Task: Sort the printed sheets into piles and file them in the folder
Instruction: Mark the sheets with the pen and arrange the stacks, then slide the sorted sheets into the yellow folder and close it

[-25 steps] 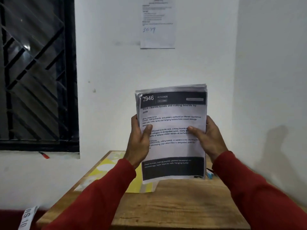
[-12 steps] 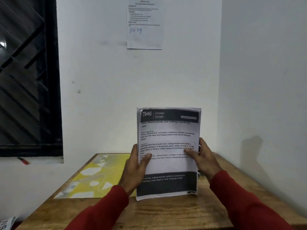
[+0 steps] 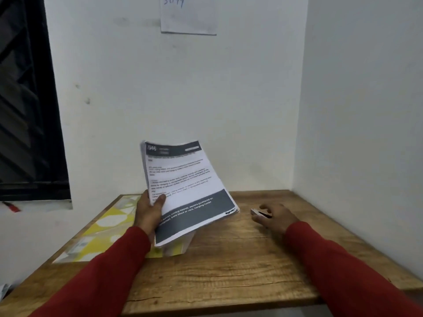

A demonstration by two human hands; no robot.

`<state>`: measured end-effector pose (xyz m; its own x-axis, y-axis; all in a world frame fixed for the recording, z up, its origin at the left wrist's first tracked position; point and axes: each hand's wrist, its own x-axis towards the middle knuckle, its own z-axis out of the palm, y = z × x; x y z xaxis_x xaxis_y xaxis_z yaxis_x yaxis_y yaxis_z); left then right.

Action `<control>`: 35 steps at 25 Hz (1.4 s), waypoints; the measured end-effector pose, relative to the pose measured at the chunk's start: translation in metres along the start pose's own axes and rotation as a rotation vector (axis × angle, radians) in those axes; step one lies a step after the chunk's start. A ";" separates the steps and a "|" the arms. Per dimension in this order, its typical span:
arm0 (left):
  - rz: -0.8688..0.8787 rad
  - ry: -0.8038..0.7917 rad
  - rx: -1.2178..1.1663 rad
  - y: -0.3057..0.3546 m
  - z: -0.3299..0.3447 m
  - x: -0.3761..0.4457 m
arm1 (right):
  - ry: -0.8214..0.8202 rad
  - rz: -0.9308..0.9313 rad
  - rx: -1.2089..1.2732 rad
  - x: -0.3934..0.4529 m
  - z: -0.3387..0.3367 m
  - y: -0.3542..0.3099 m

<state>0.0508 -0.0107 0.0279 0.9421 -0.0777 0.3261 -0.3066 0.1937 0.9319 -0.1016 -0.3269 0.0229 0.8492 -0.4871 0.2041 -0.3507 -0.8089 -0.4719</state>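
Note:
My left hand [image 3: 150, 210] grips a stack of printed sheets [image 3: 183, 186] by its left edge, thumb on the top page. The stack tilts back above the wooden table [image 3: 229, 271]; its top sheet has dark bands at head and foot. Under it, on the table's left part, lies a yellow and white folder [image 3: 103, 232]. My right hand [image 3: 273, 217] is on the table to the right of the stack, fingers curled over a small white and black object [image 3: 257, 213], perhaps a stapler.
The table stands in a corner, with white walls behind and at the right. A paper notice [image 3: 188, 14] hangs on the back wall. A dark barred window [image 3: 25, 99] fills the left, and a red object [image 3: 10, 206] lies on its sill.
My right hand let go of the stack and dropped to the small object on the table. The left hand alone now holds the sheets, lowered and tilted. The camera tipped downward.

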 end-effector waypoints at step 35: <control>-0.214 -0.488 0.003 0.003 0.080 -0.063 | -0.169 -0.030 1.035 0.019 -0.009 0.005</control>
<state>-0.0199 -0.0836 0.0229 0.8114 -0.5611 0.1636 -0.1152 0.1208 0.9860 -0.0906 -0.3429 0.0322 0.9241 -0.3545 0.1427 0.1125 -0.1045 -0.9881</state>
